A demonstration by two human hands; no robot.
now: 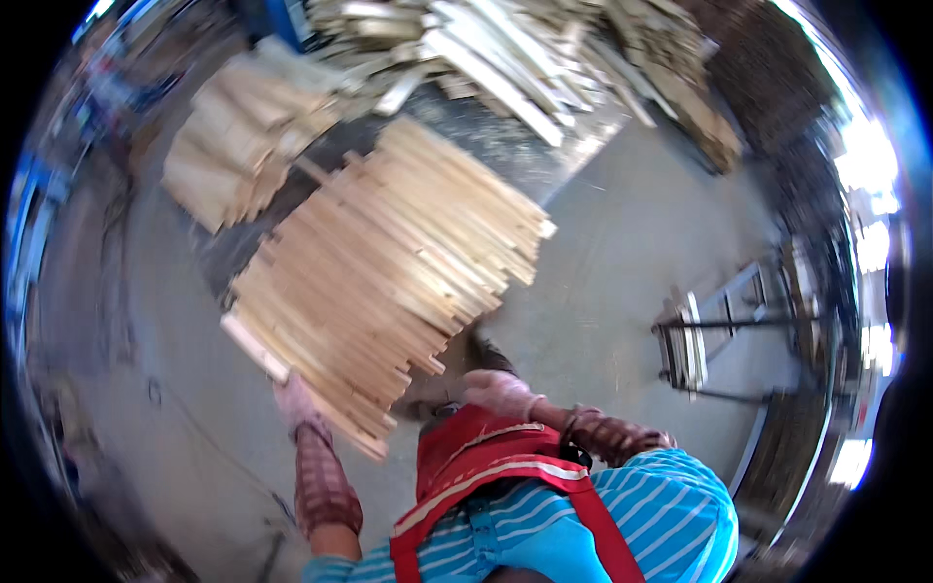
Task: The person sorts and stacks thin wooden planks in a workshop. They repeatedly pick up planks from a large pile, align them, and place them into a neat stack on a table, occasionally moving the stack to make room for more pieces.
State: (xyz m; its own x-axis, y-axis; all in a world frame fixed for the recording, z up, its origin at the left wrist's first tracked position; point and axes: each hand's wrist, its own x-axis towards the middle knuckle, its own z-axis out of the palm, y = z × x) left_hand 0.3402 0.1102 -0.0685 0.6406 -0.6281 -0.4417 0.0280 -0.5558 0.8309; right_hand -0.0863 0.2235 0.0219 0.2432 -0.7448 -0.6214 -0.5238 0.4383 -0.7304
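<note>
My left hand [296, 400], in a pale pinkish glove, is closed on the near end of a short pale wooden strip [255, 348]. The strip lies along the left side of a wide layer of wooden strips [374, 257], set side by side with uneven ends. My right hand [501, 392], gloved too, hovers in front of my red apron [486, 452], just short of the strips' near ends. Its fingers look stretched out, with nothing seen in them, though motion blurs them a little. Checked sleeve covers wrap both forearms.
Another stack of strips [238, 141] stands at the far left on the dark table [505, 146]. Beyond it lies a loose heap of wood pieces [496, 58]. A metal rack [734, 330] holding some strips stands on the grey floor [593, 282] to the right.
</note>
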